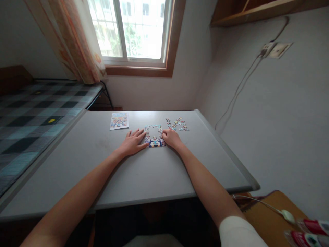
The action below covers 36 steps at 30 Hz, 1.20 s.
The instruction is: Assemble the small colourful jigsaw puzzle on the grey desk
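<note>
A partly assembled jigsaw puzzle (pixel 156 143) lies on the grey table (pixel 154 175). Its border frame and a dark blue-and-white cartoon figure along the bottom are joined, while grey tabletop shows through the middle. My left hand (pixel 133 142) rests flat with fingers spread, its fingertips and thumb touching the puzzle's left edge. At the right edge is my right hand (pixel 171 138), fingers curled and pressed together; whatever is in them is hidden. Loose puzzle pieces (pixel 178 122) are scattered just beyond the right hand.
A printed picture sheet (pixel 119 121) lies left of the puzzle. A bed (pixel 51 103) adjoins the table's left side, and a wall with a socket (pixel 277 50) and cable rises on the right. Bottles (pixel 308 237) lie at the lower right beside a wooden surface (pixel 272 206).
</note>
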Tool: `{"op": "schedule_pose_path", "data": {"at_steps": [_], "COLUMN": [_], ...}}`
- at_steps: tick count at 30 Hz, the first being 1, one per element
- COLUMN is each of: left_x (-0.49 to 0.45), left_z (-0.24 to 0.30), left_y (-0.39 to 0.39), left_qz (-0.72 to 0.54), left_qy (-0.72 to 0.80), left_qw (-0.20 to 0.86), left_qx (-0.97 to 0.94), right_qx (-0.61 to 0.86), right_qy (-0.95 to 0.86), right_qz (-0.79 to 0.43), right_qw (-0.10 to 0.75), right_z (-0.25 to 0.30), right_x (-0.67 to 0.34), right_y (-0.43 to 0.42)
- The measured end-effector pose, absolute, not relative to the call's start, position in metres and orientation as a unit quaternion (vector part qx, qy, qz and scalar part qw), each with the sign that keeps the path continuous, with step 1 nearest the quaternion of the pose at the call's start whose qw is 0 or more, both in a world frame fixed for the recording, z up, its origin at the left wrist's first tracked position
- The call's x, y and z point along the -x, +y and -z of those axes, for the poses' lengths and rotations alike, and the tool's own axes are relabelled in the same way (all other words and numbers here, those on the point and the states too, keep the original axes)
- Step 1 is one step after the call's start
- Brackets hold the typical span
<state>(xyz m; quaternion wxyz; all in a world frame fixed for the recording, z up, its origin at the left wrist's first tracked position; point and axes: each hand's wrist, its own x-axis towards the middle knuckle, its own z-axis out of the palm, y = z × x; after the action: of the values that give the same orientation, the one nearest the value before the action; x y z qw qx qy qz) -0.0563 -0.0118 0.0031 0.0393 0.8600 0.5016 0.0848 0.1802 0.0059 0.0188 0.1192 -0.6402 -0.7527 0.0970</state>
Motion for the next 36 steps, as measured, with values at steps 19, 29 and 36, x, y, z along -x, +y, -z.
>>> {"op": "schedule_pose_path", "data": {"at_steps": [19, 29, 36], "left_x": [0.058, 0.057, 0.059], "left_z": [-0.001, -0.002, 0.0], "left_y": [-0.011, -0.01, -0.01], "left_qz": [-0.089, -0.084, -0.086], "left_qy": [0.498, 0.499, 0.496], "left_qw": [0.04, 0.044, 0.044], "left_qx": [-0.861, -0.862, -0.863], "right_qx": [0.615, 0.668, 0.688], "right_qy": [-0.752, -0.679, -0.666], "right_qz": [-0.147, -0.166, -0.163], "right_qw": [0.187, 0.256, 0.24], "right_z": [-0.028, -0.031, -0.028], "right_x": [-0.195, -0.242, -0.245], "right_y": [0.011, 0.025, 0.026]}}
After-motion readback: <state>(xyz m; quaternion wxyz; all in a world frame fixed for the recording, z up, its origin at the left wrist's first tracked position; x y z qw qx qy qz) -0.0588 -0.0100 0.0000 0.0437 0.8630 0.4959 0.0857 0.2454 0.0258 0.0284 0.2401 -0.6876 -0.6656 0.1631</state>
